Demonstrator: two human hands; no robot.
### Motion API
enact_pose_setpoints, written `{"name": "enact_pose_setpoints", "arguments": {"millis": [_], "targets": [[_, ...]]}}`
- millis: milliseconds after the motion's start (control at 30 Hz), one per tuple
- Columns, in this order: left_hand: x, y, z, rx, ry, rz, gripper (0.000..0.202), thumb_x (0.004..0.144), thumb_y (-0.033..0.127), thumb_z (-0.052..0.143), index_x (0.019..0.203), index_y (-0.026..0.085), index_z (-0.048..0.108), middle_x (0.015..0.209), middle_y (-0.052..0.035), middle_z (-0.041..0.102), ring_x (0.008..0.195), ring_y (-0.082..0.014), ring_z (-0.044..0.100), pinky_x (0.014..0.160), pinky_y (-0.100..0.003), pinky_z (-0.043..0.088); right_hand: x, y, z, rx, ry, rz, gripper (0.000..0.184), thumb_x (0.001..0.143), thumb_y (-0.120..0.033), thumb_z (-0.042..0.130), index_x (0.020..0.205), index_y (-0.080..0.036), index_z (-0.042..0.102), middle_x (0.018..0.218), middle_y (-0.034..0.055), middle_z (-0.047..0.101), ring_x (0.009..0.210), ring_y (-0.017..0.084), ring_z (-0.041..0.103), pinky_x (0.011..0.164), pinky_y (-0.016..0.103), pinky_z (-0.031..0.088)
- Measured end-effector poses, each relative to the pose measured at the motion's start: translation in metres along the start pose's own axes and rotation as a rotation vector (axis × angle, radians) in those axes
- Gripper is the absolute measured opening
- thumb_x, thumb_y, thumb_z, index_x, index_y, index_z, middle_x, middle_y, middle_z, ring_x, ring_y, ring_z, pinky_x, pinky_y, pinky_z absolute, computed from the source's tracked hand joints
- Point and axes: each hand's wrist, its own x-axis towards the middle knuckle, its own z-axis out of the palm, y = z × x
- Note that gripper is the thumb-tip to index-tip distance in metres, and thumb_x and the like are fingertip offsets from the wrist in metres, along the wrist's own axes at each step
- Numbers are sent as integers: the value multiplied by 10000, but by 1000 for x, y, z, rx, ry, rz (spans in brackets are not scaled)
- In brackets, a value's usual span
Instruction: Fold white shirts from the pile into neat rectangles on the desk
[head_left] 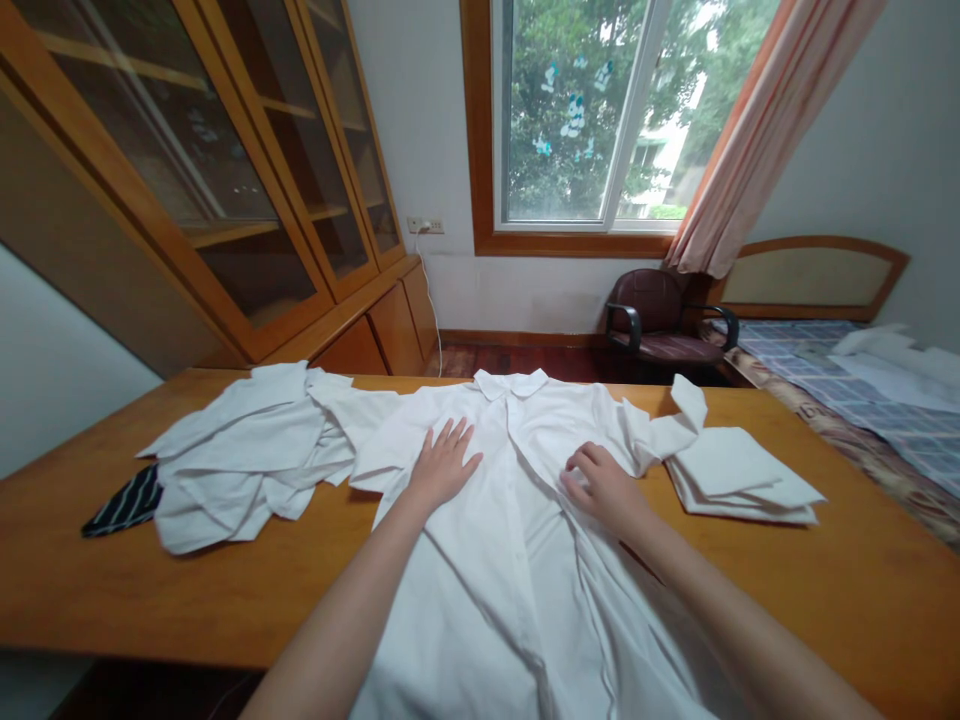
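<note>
Shirt of plain white cloth lies front up across the wooden table in the head view, collar at the far side, the lower part running out of the picture at the near edge. Judging from how things lie, the work is partway: the upper front is mostly laid out and a white folded stack sits at the right, while this shirt is unfolded, with long creases down its lower front, its right-hand sleeve bunched beside the stack, and a loose white pile at the left, a dark striped cloth poking from under it. The shirt lies beneath and between both hands. The left hand rests palm down on its chest, left of the button placket, fingers spread and gripping nothing. The right hand is at the opposite side of the front, fingers curled near the cloth; whether they pinch any fabric, I cannot tell.
</note>
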Motion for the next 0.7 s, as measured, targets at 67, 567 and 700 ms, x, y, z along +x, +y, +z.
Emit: {"name": "enact_pose_setpoints", "arguments": {"millis": [67,567,700], "targets": [[2,0,-1,-5,-5,-3,624,1009,532,323,1569,258,323,1652,-44,261,1541,-286,182,1241,-572,120,-12,-13,-7,-35,-114,25,189,926,-382,576,874,-217,653,899,59,641,810,200,608,719,291,447],[5,0,-4,-15,-14,-21,626,1006,530,323,1566,250,328,1652,-37,261,1542,-281,180,1241,-573,123,-45,-41,-46,263,-488,108,296,911,-327,578,643,-204,601,588,-12,594,545,127,490,546,242,281],[6,-2,-1,-19,0,-18,615,1004,537,331,1560,275,338,1647,-29,281,1541,-275,183,1246,-552,111,-37,-66,-47,418,-584,2,245,888,-358,629,695,-209,643,575,-37,574,521,108,458,515,228,282]]}}
